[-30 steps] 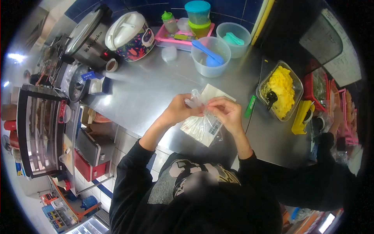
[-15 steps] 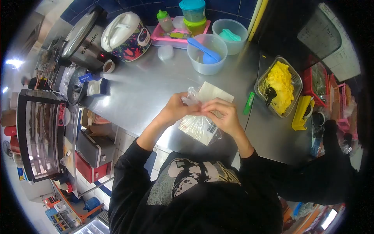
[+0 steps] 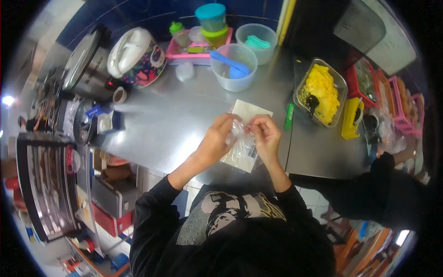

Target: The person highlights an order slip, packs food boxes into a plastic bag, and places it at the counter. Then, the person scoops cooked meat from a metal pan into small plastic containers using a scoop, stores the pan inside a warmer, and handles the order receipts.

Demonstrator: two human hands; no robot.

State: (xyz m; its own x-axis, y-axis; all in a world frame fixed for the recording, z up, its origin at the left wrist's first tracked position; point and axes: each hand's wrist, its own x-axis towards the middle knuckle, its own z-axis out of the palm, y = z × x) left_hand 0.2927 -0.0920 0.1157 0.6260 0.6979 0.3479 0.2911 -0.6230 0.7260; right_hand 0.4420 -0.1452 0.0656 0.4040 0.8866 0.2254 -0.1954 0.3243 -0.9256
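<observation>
My left hand [image 3: 214, 141] is closed on the gathered neck of a clear plastic bag [image 3: 239, 152]. Close beside it on the right, my right hand [image 3: 266, 137] has its thumb and fingers pinched together at the bag's neck; a small reddish bit, too small to name, shows at the fingertips. Beneath the bag and both hands lies a cream paper packet [image 3: 250, 111] with a dark printed label, flat on the steel table [image 3: 166, 124]. A green cutter-like object [image 3: 289, 117] rests to the right of the packet.
Plastic tubs [image 3: 234, 82] with blue and teal utensils, a pink tray [image 3: 173, 54] and a rice cooker [image 3: 138, 62] stand at the back. Right are a container of yellow food [image 3: 321, 92] and a yellow tape dispenser [image 3: 352, 118]. A co-worker's dark sleeve [image 3: 385, 184] is at far right.
My hands have drawn slightly apart at the bag's neck, and the left hand's grip has shifted. The view has turned a little. The co-worker at far right has moved.
</observation>
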